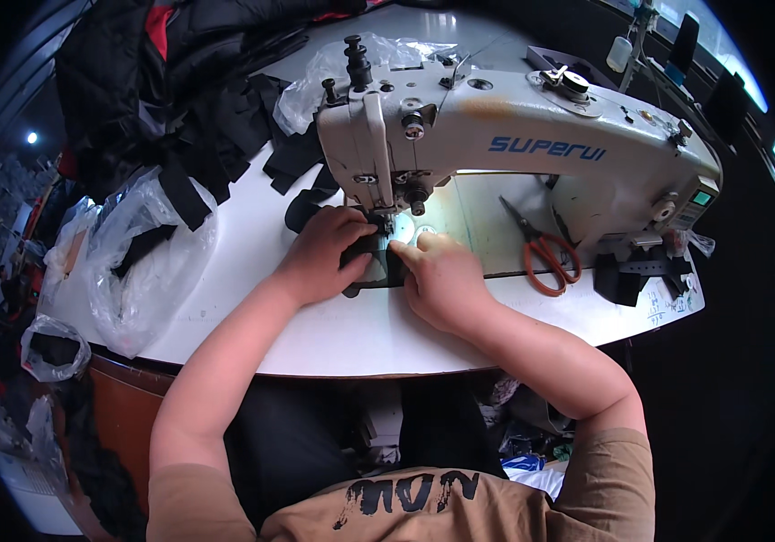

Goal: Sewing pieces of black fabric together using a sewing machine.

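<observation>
A dark piece of fabric (394,268) lies on the sewing machine's bed under the needle and presser foot (387,226). My left hand (322,257) is on the fabric just left of the foot, its fingers bent and thumb reaching in below them. To the right of the needle, my right hand (446,278) has its index finger pressing the fabric's edge, with the other fingers curled under. Part of the fabric is hidden beneath both hands. The grey sewing machine (487,135) rises just beyond them, and its lamp lights the needle area.
Orange-handled scissors (545,257) lie open on the bed to the right. Black scraps (622,282) sit near the table's right end. At left are a clear plastic bag (148,280) and cut black strips (252,117). Dark padded garments (103,90) are heaped behind.
</observation>
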Demonstrator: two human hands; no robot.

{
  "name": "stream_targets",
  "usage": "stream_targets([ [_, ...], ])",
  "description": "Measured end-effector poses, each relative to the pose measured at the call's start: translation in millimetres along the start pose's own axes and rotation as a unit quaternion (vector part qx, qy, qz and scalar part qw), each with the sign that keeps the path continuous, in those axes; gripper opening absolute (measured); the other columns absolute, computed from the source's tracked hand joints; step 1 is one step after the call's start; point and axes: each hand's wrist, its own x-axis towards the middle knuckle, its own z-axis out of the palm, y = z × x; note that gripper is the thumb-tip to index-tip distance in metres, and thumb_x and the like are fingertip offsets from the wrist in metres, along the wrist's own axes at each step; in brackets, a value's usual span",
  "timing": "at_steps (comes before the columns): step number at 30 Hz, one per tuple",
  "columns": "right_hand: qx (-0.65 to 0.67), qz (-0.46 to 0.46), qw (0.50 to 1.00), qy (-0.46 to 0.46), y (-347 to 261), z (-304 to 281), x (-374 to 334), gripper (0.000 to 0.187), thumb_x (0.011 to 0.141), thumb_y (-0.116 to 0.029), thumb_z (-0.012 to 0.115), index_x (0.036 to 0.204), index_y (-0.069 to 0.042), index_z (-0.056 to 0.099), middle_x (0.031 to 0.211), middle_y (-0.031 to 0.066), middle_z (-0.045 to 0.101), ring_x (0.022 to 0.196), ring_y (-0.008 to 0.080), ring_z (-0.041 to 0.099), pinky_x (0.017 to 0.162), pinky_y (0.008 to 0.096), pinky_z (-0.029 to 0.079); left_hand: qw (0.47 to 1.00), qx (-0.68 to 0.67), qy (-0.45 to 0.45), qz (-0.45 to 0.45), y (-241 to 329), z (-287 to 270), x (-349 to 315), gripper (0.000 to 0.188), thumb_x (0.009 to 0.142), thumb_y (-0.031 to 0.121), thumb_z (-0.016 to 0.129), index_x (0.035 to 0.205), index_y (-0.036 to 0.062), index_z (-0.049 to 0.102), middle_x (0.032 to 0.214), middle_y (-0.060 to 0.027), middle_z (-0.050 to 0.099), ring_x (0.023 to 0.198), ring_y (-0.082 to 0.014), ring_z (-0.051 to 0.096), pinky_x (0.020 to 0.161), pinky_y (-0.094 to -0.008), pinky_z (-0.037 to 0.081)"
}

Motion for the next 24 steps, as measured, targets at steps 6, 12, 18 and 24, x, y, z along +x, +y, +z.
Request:
stream_targets([
  [6,0.029,0.019,0.999,-0.008,-0.5,-1.7,-1.4,0.040,0.082,-0.006,0.061,0.120,-0.008,0.075,0.094,0.0139,0.063,0.095,0.0343,0.064,0.080,0.0468,0.054,0.945,0.298,-0.115,-0.075,-3.6,-28.5,-10.6,0.047,0.094,0.037,0.068,0.134,0.0113,0.065,0.124,-0.0112,0.061,0.123,-0.0306,0.056,0.106,-0.0475,0.046],
  [12,0.042,-0.027,0.999,0.013,3.1,-2.7,-9.0,0.043,0.075,-0.004,0.066,0.117,-0.008,0.076,0.101,0.0112,0.066,0.098,0.0327,0.064,0.083,0.0453,0.055,0.952,0.069,-0.203,-0.220,85.2,-49.8,-46.8,0.050,0.095,0.031,0.069,0.136,0.0032,0.062,0.122,-0.0173,0.057,0.109,-0.0384,0.063,0.093,-0.0488,0.054],
  [18,0.087,-0.137,0.987,0.003,-4.7,-9.5,-21.1,0.033,0.073,-0.003,0.071,0.104,-0.009,0.080,0.102,0.0079,0.069,0.096,0.0289,0.065,0.082,0.0418,0.056,0.929,-0.224,-0.183,-0.231,152.8,-62.8,-34.6,0.039,0.096,0.019,0.072,0.126,-0.0042,0.066,0.121,-0.0165,0.066,0.078,-0.0252,0.069,0.074,-0.0343,0.056],
  [24,0.060,-0.155,0.986,0.000,-4.0,-3.6,-22.5,0.022,0.077,-0.007,0.070,0.097,-0.008,0.080,0.094,0.0063,0.065,0.091,0.0276,0.063,0.079,0.0400,0.053,0.993,0.047,-0.069,-0.088,101.5,-53.9,-15.8,0.021,0.089,0.014,0.074,0.108,0.0060,0.075,0.109,-0.0106,0.072,0.099,-0.0323,0.069,0.085,-0.0427,0.057],
])
